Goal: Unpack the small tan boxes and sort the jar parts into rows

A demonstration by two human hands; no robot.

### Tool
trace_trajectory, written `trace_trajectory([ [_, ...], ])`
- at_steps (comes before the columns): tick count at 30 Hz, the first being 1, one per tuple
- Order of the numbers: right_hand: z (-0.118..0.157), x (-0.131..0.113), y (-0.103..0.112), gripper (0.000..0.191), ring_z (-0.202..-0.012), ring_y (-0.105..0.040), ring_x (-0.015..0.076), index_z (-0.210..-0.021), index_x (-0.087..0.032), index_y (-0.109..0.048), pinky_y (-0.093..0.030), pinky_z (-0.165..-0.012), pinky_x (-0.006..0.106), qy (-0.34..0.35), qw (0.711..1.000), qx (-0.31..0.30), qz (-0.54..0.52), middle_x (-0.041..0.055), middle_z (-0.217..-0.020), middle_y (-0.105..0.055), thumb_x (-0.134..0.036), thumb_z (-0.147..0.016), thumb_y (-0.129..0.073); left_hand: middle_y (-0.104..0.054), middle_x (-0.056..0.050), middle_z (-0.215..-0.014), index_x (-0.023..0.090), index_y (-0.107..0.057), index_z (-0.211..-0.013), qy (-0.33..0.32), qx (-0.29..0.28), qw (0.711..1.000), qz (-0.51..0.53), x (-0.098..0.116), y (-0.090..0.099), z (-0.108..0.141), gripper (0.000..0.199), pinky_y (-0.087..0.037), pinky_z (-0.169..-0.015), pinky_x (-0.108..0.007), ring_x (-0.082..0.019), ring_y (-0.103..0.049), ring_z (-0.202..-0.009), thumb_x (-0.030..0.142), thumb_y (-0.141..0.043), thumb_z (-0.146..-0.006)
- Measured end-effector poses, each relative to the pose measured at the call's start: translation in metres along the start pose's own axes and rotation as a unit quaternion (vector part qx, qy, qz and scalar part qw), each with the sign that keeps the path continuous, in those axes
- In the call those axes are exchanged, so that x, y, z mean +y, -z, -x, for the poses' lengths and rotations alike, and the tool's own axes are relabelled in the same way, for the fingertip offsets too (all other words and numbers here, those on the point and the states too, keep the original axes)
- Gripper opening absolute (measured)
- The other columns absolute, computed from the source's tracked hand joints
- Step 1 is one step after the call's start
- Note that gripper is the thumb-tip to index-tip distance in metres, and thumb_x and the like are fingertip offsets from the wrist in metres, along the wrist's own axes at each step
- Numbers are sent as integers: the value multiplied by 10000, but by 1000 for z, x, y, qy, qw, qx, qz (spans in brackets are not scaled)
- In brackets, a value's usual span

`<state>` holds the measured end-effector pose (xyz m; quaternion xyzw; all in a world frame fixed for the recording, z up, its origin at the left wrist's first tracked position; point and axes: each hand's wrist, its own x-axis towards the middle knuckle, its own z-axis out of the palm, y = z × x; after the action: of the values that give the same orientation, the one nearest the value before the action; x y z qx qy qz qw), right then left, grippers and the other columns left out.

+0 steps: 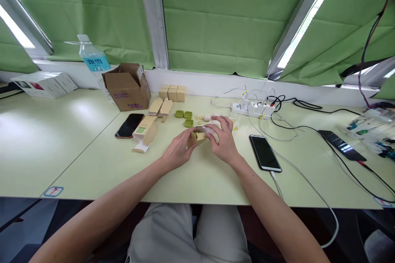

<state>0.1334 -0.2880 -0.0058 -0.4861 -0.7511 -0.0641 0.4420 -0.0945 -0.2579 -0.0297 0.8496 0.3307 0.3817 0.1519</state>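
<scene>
Kraft box, small and open, sits between two hands, over the middle of the bench, inward from its front edge. The left hand grips its left side; the right hand pinches its pale flap. An uneven pull there could tear the thin card, and a tilt could spill the contents. The right hand is also close to the pink-capped piece and little yellow pieces, so a careless sweep might scatter them.

Something green shows inside the held box, too hidden to identify. Behind it stand three green square cups, their contents unclear. Toward the bench's far edge, left of centre, the brown carton has raised flaps; its inside is hidden.
</scene>
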Motion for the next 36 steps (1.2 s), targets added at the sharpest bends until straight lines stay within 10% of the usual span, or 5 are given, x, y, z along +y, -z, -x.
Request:
trace_trajectory([
  [15, -2, -11, 6, 421, -1432, -430, 386, -580, -248, -661, -494, -1179, 633, -5, 1000, 23, -18, 99, -1302, -702, -255, -1001, -673, -625, -160, -1556, 310, -243, -1737, -66, -1, 996, -53, 9, -3, 2, 861, -601, -1126, -530, -326, -627, -1438, 107, -606, -984],
  [22, 4, -12, -5, 112, -1488, -364, 434, -859, -238, -827, -530, -1154, 649, -69, 995, -68, -13, 154, -1405, -618, -310, -917, -763, -629, -162, -1539, 312, -237, -1745, -88, -1, 992, -94, 8, -3, 5, 829, -624, -1095, -536, -328, -637, -1408, 91, -530, -1001],
  [29, 3, -14, -10, 177, -1493, -422, 400, -733, -252, -743, -452, -1235, 675, -102, 987, 13, -119, 134, -1349, -680, -253, -909, -721, -626, -147, -1547, 339, -205, -1741, -71, -16, 988, -135, 14, -5, 5, 843, -650, -1025, -480, -313, -646, -1399, 101, -527, -999],
  [32, -5, -14, 2, 180, -1426, -578, 334, -808, -256, -666, -490, -1228, 624, -153, 945, 99, -271, 99, -1323, -743, -355, -945, -729, -640, -141, -1532, 330, -240, -1718, -8, -22, 990, -138, 19, -2, 4, 813, -653, -973, -453, -316, -669, -1369, 171, -589, -1001],
  [36, -15, -1, 18, 402, -930, -819, 258, -897, -265, -552, -712, -858, 496, -306, 799, 144, -497, 18, -987, -805, -580, -888, -801, -687, -143, -1461, 287, -331, -1649, 82, -27, 986, -142, 22, 6, 1, 730, -630, -922, -446, -343, -710, -1287, 268, -648, -993],
])
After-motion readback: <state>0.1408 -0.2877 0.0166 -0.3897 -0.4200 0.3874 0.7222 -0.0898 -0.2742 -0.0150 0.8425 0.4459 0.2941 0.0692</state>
